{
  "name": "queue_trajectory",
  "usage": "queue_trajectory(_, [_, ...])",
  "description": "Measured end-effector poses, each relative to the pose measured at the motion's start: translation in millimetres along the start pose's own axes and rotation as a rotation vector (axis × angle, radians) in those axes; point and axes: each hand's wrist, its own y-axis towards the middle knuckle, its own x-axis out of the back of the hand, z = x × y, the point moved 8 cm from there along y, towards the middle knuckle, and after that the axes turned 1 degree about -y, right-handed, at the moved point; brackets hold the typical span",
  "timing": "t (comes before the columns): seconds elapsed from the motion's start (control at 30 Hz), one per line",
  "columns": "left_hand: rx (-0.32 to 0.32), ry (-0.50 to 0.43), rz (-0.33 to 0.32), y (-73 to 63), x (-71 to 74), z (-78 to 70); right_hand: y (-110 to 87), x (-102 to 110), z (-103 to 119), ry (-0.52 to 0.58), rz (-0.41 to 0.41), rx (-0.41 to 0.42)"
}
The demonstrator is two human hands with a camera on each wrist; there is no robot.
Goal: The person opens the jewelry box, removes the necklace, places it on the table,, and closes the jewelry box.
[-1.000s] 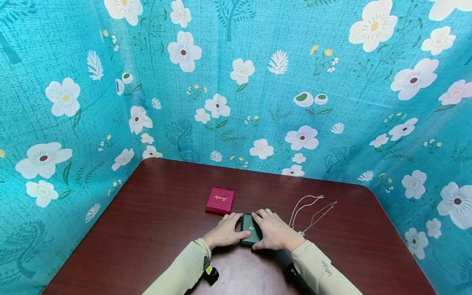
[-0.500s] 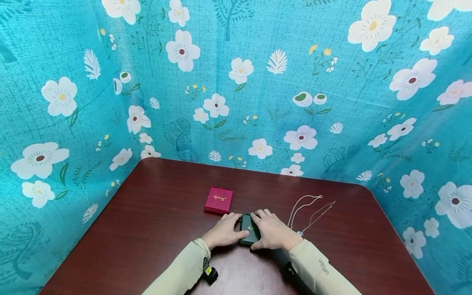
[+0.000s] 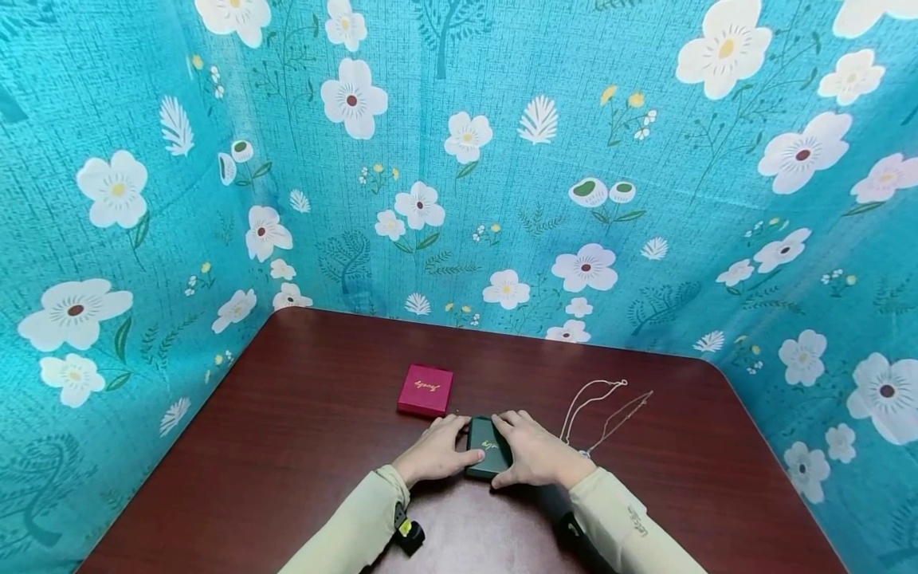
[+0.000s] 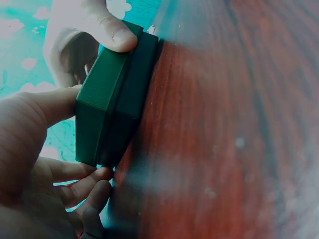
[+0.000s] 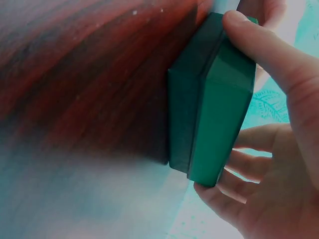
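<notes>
A dark green jewelry box [image 3: 484, 461] with gold lettering lies on the table between my hands. My left hand [image 3: 435, 453] holds it from the left, its thumb on the lid and its fingertips at the side near the seam. From the right, my right hand [image 3: 536, 451] grips the box across its width, thumb at the near side and fingers at the far side. In the left wrist view, the lid [image 4: 97, 107] sits on the darker base [image 4: 130, 99], with a seam line between them. Both lid and base also show in the right wrist view. What is inside stays hidden.
A red jewelry box [image 3: 426, 390] with gold lettering sits behind the left hand. Two thin chain necklaces [image 3: 585, 396] lie to the right, partly behind the right hand. The dark red wooden table [image 3: 301, 414] is bordered by a blue flowered cloth [image 3: 459, 199].
My right hand has shifted slightly right over the lid, so more of the gold lettering shows. The left hand keeps its hold, and the box stays in place.
</notes>
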Motion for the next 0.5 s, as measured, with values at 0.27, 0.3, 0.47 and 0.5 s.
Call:
queue_trajectory(0.27, [-0.013,0.000,-0.006,0.8,0.8,-1.5,-1.7,0.9,-2.1,0.031,0.011,-0.012])
queue_trajectory(0.3, [-0.012,0.002,-0.004,1.0,0.9,-1.2,-1.6,1.5,-1.7,0.037,0.013,-0.011])
queue_trajectory(0.47, [-0.007,-0.002,0.003,0.2,0.2,0.5,-1.3,0.8,-0.5,0.056,0.028,-0.013])
queue_trajectory(0.5, [-0.006,-0.003,0.003,0.2,0.0,0.6,-1.1,0.5,-0.5,0.056,0.029,-0.014])
